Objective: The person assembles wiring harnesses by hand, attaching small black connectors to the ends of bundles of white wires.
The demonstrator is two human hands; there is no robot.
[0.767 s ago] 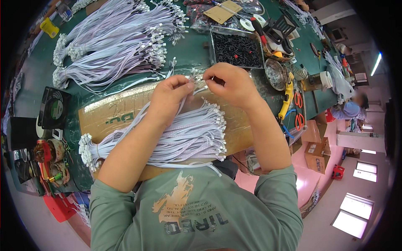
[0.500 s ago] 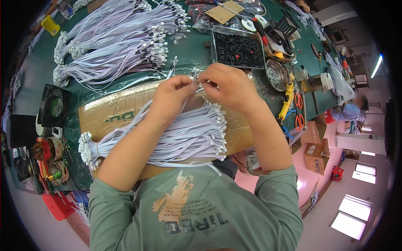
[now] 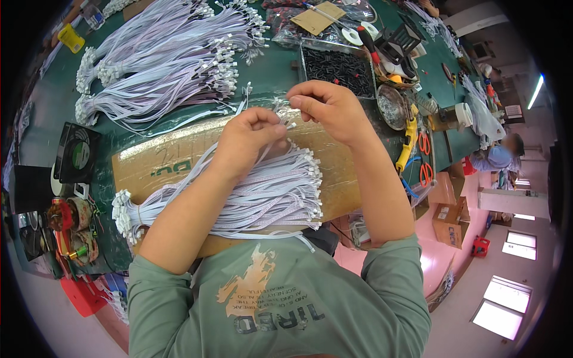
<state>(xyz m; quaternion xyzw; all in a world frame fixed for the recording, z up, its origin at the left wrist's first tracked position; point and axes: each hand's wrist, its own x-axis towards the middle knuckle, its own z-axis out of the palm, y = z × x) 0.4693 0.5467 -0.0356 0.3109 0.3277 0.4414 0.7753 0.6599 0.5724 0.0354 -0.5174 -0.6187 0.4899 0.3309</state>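
My left hand [image 3: 246, 143] is closed in a pinch on a white flat cable, whose small connector end [image 3: 291, 126] sticks out past the fingertips. A little above and to the right, my right hand [image 3: 335, 113] has thumb and forefinger pressed together; anything between them is too small to make out. Below both hands a tied bundle of white flat cables [image 3: 268, 194] lies across a tape-covered cardboard sheet [image 3: 343, 173], partly behind my left forearm. Several small pale connectors [image 3: 279, 102] lie on the table just beyond the fingers.
More white cable bundles [image 3: 173, 65] fill the far left. A tray of small black parts [image 3: 337, 68] stands beyond my right hand, beside a metal bowl [image 3: 391, 107]. To the right are a yellow-handled tool [image 3: 408, 140] and red-handled scissors [image 3: 425, 174]. A black fan [image 3: 77, 152] stands left.
My right hand has drawn apart from the left, slightly up and to the right. The cable's connector end now shows beside my left fingertips. My left hand has barely moved.
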